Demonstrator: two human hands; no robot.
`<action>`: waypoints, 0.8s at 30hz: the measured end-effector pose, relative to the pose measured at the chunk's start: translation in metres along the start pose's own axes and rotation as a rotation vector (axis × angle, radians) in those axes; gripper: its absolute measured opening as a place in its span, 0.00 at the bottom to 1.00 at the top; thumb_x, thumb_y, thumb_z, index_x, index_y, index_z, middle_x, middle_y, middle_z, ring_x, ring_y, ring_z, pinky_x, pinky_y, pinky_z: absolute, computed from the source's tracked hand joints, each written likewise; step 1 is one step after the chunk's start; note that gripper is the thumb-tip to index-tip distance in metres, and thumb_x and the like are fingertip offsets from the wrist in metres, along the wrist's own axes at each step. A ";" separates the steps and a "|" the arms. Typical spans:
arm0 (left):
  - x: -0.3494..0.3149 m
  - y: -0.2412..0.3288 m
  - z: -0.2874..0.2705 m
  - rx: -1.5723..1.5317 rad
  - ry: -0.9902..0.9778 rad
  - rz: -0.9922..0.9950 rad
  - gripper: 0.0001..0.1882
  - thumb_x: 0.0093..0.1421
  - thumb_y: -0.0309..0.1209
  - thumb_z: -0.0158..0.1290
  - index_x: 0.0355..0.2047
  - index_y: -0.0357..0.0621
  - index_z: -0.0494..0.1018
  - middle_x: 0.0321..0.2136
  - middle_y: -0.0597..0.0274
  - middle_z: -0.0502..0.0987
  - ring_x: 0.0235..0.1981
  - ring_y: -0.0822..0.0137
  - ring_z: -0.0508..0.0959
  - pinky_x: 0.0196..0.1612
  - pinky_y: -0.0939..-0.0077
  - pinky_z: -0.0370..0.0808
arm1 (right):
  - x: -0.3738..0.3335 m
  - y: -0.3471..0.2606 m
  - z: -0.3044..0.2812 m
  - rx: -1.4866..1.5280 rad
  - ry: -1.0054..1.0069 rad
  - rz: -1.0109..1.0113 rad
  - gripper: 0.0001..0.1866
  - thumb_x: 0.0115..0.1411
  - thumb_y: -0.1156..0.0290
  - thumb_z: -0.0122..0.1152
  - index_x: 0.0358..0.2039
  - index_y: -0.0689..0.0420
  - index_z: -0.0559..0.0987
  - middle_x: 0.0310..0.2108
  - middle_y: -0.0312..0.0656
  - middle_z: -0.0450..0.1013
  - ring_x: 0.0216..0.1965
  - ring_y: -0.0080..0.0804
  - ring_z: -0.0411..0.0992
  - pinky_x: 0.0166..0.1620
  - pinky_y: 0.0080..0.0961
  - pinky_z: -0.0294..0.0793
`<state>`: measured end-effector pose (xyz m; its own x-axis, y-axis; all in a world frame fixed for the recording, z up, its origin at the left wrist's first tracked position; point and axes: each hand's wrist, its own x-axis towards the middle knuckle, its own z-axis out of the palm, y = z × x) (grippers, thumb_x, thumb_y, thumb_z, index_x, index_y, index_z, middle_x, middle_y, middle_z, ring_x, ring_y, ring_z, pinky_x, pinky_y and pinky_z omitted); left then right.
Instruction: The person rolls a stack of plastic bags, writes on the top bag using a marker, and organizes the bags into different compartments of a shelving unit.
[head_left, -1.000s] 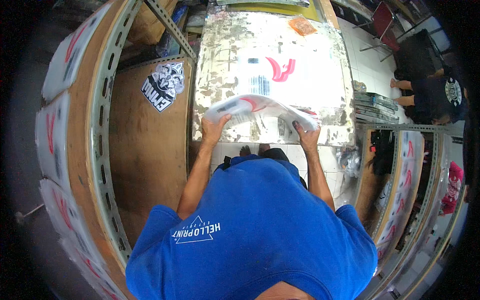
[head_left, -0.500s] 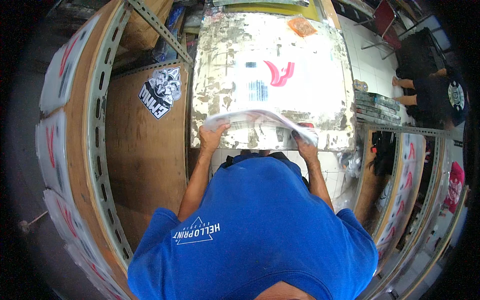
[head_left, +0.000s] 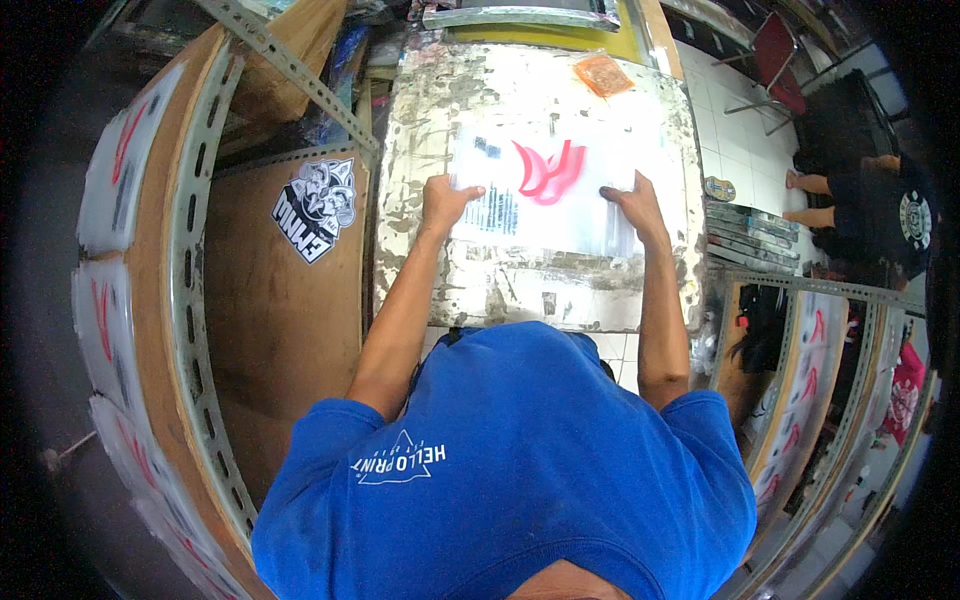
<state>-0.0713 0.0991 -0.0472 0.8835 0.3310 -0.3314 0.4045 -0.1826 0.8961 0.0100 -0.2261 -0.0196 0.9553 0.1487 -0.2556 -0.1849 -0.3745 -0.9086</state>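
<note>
A translucent plastic sheet (head_left: 552, 222) with dark print and a red mark lies spread over the paint-stained white tabletop (head_left: 480, 290). My left hand (head_left: 448, 204) grips its left edge, thumb on top and the other fingers largely hidden. At the right edge, my right hand (head_left: 636, 208) holds it the same way, its thumb tip darkened. Between the hands the sheet looks nearly flat. The red mark appears doubled, as if a second marked sheet shows through from below. Glare washes out part of the surface.
An orange packet (head_left: 603, 75) rests toward the table's far side. Perforated metal racks flank me; the left rack (head_left: 190, 290) carries several similar red-marked sheets. Stacked flat frames (head_left: 752, 236) stand right of the table. Another person (head_left: 870, 205) in dark clothing is farther right.
Both hands have moved forward from the table's near edge, carrying the sheet. Bent and blurred before, it now lies nearly flat over where another red-marked sheet was visible.
</note>
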 end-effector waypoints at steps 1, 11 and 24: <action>0.003 -0.002 0.002 0.030 -0.003 -0.002 0.14 0.47 0.28 0.66 0.34 0.34 0.80 0.26 0.55 0.82 0.24 0.68 0.81 0.29 0.72 0.76 | 0.005 0.000 0.001 -0.042 0.005 0.010 0.24 0.49 0.74 0.69 0.46 0.66 0.74 0.40 0.51 0.78 0.41 0.37 0.76 0.46 0.32 0.73; 0.008 -0.028 0.009 0.274 0.086 0.104 0.33 0.42 0.31 0.70 0.49 0.36 0.73 0.35 0.47 0.81 0.37 0.54 0.81 0.41 0.63 0.76 | 0.003 -0.022 0.011 -0.441 0.140 0.007 0.33 0.49 0.64 0.68 0.50 0.70 0.68 0.43 0.64 0.74 0.47 0.56 0.74 0.50 0.40 0.72; -0.015 -0.015 0.009 0.685 -0.039 0.484 0.30 0.40 0.33 0.69 0.49 0.57 0.78 0.59 0.56 0.65 0.59 0.55 0.64 0.57 0.61 0.65 | 0.003 -0.028 0.018 -0.530 0.170 0.030 0.36 0.50 0.64 0.68 0.54 0.71 0.66 0.47 0.65 0.72 0.50 0.58 0.71 0.54 0.41 0.70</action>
<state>-0.0885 0.0883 -0.0585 0.9989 0.0419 0.0223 0.0218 -0.8225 0.5683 0.0139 -0.1989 -0.0008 0.9832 -0.0030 -0.1823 -0.1137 -0.7917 -0.6003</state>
